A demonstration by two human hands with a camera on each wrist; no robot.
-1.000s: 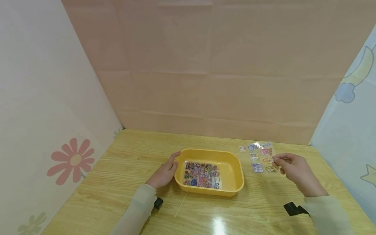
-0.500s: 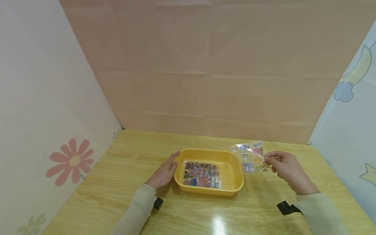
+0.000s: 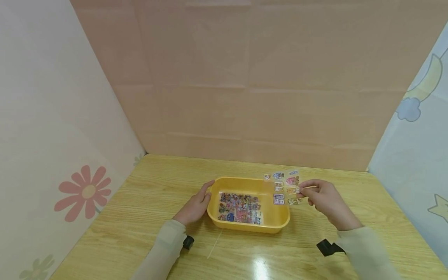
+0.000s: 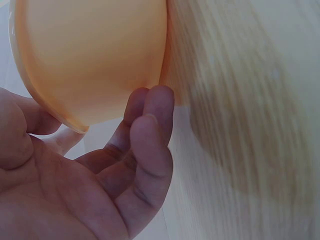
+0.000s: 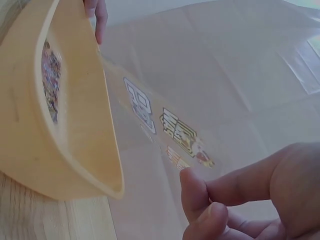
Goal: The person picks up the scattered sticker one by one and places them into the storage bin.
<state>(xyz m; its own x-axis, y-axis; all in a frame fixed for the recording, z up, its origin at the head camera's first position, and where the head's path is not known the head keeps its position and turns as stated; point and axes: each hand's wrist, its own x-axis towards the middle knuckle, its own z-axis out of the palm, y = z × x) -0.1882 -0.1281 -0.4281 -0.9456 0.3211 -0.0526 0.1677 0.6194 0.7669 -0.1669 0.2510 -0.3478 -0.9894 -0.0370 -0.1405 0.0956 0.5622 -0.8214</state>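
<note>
My right hand (image 3: 325,200) pinches the edge of a clear sticker sheet (image 3: 279,188) with colourful numbers and lettering. The sheet hangs partly over the right end of a yellow plastic tray (image 3: 274,217). In the right wrist view, thumb and finger meet at the sheet (image 5: 172,130), beyond the tray rim (image 5: 107,115). At the tray's left end my left hand (image 3: 195,206) holds the side. The left wrist view has curled fingers (image 4: 152,150) against the outer wall (image 4: 110,60), near the rim. More printed clear sheets (image 3: 239,209) lie flat inside the tray, towards the left.
The tray stands on a light wood-grain table (image 3: 168,182). A tan papered wall (image 3: 224,97) rises behind it. White panels with a pink flower (image 3: 87,191) on the left and a moon (image 3: 425,87) on the right flank the table.
My right hand has moved left, bringing the pinched sticker sheet from beside the tray to over its right end. The left hand and the tray stay where they were.
</note>
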